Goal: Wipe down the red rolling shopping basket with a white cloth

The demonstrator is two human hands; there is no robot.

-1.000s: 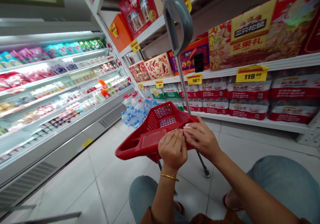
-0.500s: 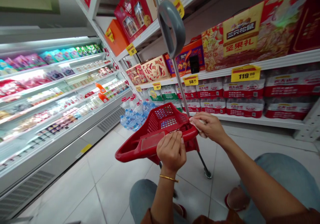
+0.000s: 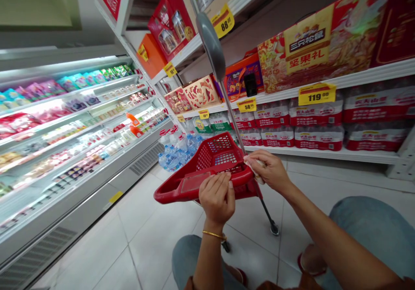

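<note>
A red plastic child-size shopping cart [image 3: 169, 191] stands in front of me, its perforated basket facing the shelves. My left hand [image 3: 217, 197] is closed over the middle of its front handle bar. At the bar's right corner, my right hand [image 3: 268, 169] is pinched on a crumpled white cloth [image 3: 258, 178], pressed against the cart near the foot of a metal pole [image 3: 234, 118]. Most of the cloth is hidden by the fingers. The slanting pole carries a grey loop [image 3: 212, 48], seen nearly edge-on.
Shelves on the right hold gift boxes [image 3: 304, 48] and shrink-wrapped bottle packs [image 3: 319, 136]. Blue-tinted water bottles [image 3: 175, 151] stand on the floor beyond the cart. A lit refrigerated case [image 3: 81, 177] runs along the left. One cart wheel [image 3: 274, 227] rests near my right foot.
The grey loop has turned from an open oval to nearly edge-on and sits lower left. My left hand has shifted slightly left and up on the bar. The right hand stays at the corner with the cloth.
</note>
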